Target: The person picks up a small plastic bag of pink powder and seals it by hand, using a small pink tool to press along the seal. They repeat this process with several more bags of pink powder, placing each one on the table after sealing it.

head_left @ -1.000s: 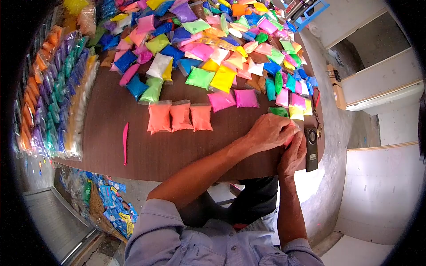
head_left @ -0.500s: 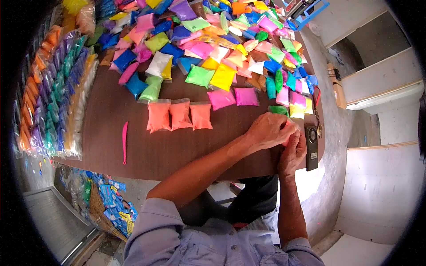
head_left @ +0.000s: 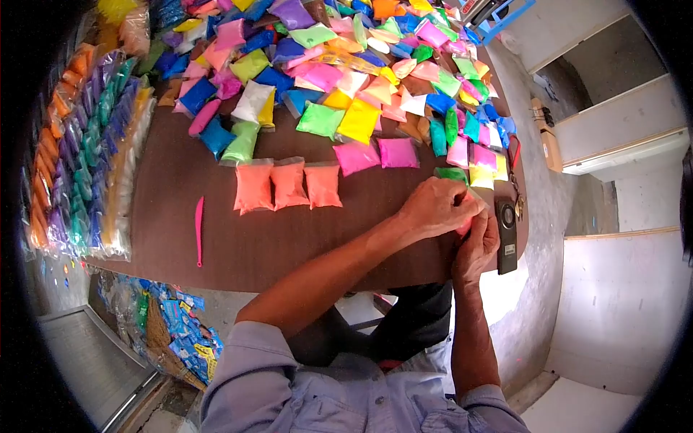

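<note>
At the table's near right edge my left hand (head_left: 437,209) and right hand (head_left: 478,245) stay pressed together, barely shifted from a second ago, so the work goes on | both curl closed on a small pink packet (head_left: 465,224), mostly hidden | black device (head_left: 506,227) just beside | three orange packets (head_left: 289,185) beyond | mixed pile (head_left: 361,65) farthest.

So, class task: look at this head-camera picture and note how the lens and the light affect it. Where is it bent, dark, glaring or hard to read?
Head view: fisheye lens, black corners, the table edge bowed. Daylight is even, with glare on the white wall at right. The packet pile is sharp mid-frame but squeezed near the rim. Left hand and right hand hide most of a pink packet.
</note>
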A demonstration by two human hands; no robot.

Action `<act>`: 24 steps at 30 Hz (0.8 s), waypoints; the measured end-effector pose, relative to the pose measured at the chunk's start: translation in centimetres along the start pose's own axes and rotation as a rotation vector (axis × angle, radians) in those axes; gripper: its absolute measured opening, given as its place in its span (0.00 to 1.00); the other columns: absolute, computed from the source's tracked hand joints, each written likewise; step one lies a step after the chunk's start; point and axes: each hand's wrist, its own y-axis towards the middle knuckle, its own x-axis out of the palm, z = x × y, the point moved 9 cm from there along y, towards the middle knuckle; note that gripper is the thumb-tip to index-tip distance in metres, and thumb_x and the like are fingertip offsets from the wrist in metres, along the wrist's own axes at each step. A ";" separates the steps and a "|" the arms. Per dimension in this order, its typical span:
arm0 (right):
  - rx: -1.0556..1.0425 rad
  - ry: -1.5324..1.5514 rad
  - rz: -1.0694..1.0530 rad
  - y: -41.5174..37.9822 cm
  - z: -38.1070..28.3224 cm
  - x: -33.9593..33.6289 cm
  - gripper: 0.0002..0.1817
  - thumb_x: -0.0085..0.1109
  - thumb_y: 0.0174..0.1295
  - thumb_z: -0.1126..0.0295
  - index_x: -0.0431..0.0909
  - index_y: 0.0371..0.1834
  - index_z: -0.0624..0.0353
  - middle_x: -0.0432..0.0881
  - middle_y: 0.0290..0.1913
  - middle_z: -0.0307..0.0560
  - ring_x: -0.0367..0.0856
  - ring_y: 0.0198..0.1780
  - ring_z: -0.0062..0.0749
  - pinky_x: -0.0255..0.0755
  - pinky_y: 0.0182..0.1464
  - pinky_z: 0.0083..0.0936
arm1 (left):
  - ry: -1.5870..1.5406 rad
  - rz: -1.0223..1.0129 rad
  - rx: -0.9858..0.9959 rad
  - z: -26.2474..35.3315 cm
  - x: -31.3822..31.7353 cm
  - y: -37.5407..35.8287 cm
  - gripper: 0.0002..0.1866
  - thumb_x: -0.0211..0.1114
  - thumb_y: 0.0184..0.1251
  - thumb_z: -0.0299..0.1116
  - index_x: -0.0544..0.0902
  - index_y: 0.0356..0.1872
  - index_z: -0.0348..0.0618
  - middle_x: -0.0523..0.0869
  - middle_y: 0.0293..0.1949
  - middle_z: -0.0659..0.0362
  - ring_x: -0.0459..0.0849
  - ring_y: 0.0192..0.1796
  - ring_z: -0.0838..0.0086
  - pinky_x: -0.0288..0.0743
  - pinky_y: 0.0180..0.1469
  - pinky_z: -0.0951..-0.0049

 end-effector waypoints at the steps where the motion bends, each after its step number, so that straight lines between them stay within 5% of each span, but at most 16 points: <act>1: -0.018 0.062 -0.002 0.0 0.0 0.2 0.20 0.49 0.86 0.58 0.81 0.45 0.65 0.79 0.37 0.37 0.73 0.40 0.20 0.69 0.41 0.22 | 0.044 0.004 -0.016 -0.3 0.0 0.1 0.19 0.72 0.71 0.45 0.86 0.31 0.37 0.85 0.25 0.47 0.88 0.27 0.60 0.77 0.30 0.59; 14: -0.015 -0.011 0.004 -0.1 -0.4 0.2 0.20 0.51 0.85 0.57 0.82 0.44 0.63 0.78 0.36 0.34 0.70 0.38 0.18 0.66 0.37 0.20 | 0.070 0.115 0.155 1.0 -0.7 0.0 0.19 0.72 0.70 0.42 0.80 0.28 0.37 0.81 0.23 0.46 0.83 0.24 0.52 0.73 0.28 0.56; 24: 0.022 0.108 0.005 -0.1 0.1 0.4 0.17 0.53 0.85 0.60 0.83 0.48 0.64 0.82 0.40 0.36 0.75 0.42 0.18 0.71 0.43 0.19 | 0.029 0.069 0.009 0.1 -0.7 0.2 0.19 0.71 0.71 0.42 0.79 0.27 0.37 0.80 0.22 0.44 0.83 0.24 0.47 0.72 0.27 0.54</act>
